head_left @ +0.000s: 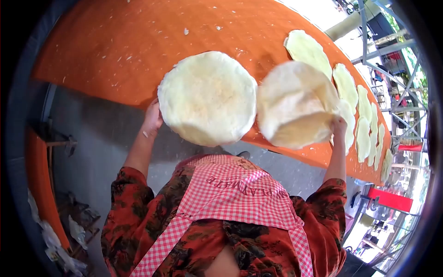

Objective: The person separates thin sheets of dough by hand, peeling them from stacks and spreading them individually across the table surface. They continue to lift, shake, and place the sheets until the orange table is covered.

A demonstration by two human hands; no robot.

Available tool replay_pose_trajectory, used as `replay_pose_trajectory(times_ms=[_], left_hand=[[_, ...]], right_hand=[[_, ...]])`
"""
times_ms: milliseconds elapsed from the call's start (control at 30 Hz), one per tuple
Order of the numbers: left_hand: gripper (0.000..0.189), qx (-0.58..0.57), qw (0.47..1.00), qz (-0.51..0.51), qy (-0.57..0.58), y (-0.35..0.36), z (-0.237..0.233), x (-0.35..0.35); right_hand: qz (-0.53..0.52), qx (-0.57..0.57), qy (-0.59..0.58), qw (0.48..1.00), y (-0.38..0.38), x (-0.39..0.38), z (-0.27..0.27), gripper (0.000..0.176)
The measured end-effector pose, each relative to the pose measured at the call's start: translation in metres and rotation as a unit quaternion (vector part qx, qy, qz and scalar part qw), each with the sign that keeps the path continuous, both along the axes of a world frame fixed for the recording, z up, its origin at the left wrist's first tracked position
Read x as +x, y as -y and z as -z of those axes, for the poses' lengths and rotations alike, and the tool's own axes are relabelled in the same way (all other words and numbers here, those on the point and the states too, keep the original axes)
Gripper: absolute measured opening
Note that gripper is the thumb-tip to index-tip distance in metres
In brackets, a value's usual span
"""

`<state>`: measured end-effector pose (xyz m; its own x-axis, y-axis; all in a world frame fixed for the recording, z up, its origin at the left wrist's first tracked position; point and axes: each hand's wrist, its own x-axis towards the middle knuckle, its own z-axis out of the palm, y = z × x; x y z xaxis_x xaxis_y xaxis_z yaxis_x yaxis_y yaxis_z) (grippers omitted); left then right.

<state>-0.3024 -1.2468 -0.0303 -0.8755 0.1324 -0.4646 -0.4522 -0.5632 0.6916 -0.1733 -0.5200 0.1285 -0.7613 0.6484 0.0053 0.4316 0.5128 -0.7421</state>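
Note:
My left hand [153, 119] grips the left edge of a pale, round flatbread stack [210, 99]; its uneven rim looks thick, though the layers cannot be counted. To the right, a single thin round flatbread [295, 99] hangs by its right edge from my right hand [339, 127], its surface creased and slightly blurred. The two rounds nearly touch at their facing edges. Both are held over the near edge of the orange-covered table [138, 46].
More flatbreads lie spread along the table's right part, among them a long-looking one [309, 50] and another [346, 85]. Pale crumbs dot the orange cover. A second orange surface [44, 184] stands at the left, and red panels [392, 199] at the right.

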Motion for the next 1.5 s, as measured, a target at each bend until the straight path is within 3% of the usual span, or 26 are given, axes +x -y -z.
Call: replay_pose_trajectory(times_ms=[67, 133, 167, 200, 233, 267, 333, 367, 433, 467, 500, 600, 700, 833, 933, 1333, 1433, 1500], left_hand=[[0.036, 0.081, 0.996, 0.017, 0.032, 0.002, -0.001, 0.007], [0.042, 0.125, 0.988, 0.081, 0.042, 0.0, -0.004, 0.018], [0.045, 0.145, 0.982, 0.109, 0.044, -0.001, -0.007, 0.024], [0.046, 0.167, 0.979, 0.116, 0.036, -0.005, -0.028, 0.03], [0.046, 0.209, 0.97, 0.121, 0.019, -0.006, -0.026, 0.03], [0.046, 0.196, 0.974, 0.11, 0.001, -0.013, -0.039, 0.031], [0.046, 0.192, 0.976, 0.098, -0.037, -0.029, -0.059, 0.03], [0.046, 0.199, 0.973, 0.097, -0.058, -0.037, -0.065, 0.028], [0.044, 0.179, 0.978, 0.074, -0.073, -0.052, -0.092, 0.028], [0.043, 0.153, 0.983, 0.071, -0.069, -0.055, -0.088, 0.026], [0.042, 0.128, 0.987, 0.068, -0.065, -0.057, -0.087, 0.024], [0.043, 0.194, 0.98, 0.038, -0.035, -0.06, -0.087, 0.028], [0.049, 0.155, 0.986, 0.052, -0.047, -0.058, -0.079, 0.033], [0.061, 0.115, 0.991, 0.048, -0.055, -0.059, -0.092, 0.044], [0.065, 0.106, 0.988, 0.081, -0.074, -0.06, -0.095, 0.045], [0.073, 0.031, 0.997, 0.04, -0.062, -0.06, -0.084, 0.048], [0.069, 0.029, 0.998, 0.021, -0.06, -0.067, -0.073, 0.052], [0.064, 0.015, 0.994, 0.038, -0.101, -0.067, -0.049, 0.058]], right_hand=[[0.089, 0.173, 0.085, 0.977, -0.008, 0.019, 0.017, 0.032], [0.185, 0.389, 0.155, 0.889, 0.003, 0.012, 0.028, 0.046], [0.105, 0.372, 0.089, 0.918, 0.02, 0.0, 0.036, 0.052], [-0.026, 0.359, -0.015, 0.933, 0.043, -0.018, 0.054, 0.045], [-0.095, 0.211, 0.019, 0.973, 0.145, -0.037, 0.017, 0.041], [-0.208, 0.091, 0.011, 0.974, 0.209, -0.047, 0.022, 0.039], [-0.371, -0.213, 0.051, 0.902, 0.338, -0.068, 0.032, 0.036], [-0.462, -0.059, 0.045, 0.884, 0.398, -0.065, 0.023, 0.051], [-0.569, 0.025, 0.035, 0.821, 0.466, -0.059, 0.019, 0.083], [-0.54, 0.14, 0.05, 0.829, 0.489, -0.057, 0.029, 0.085], [-0.535, 0.116, 0.055, 0.835, 0.492, -0.058, 0.035, 0.084], [-0.532, 0.031, 0.056, 0.844, 0.485, -0.065, 0.041, 0.077], [-0.544, -0.128, 0.124, 0.82, 0.464, -0.079, 0.043, 0.071], [-0.521, -0.235, 0.155, 0.806, 0.46, -0.086, 0.044, 0.058], [-0.495, -0.268, 0.18, 0.807, 0.46, -0.088, 0.029, 0.053], [-0.411, -0.354, 0.239, 0.805, 0.448, -0.097, 0.029, 0.056], [-0.417, -0.341, 0.219, 0.814, 0.456, -0.095, 0.033, 0.045], [-0.487, -0.067, 0.187, 0.851, 0.471, -0.086, 0.025, 0.038]])
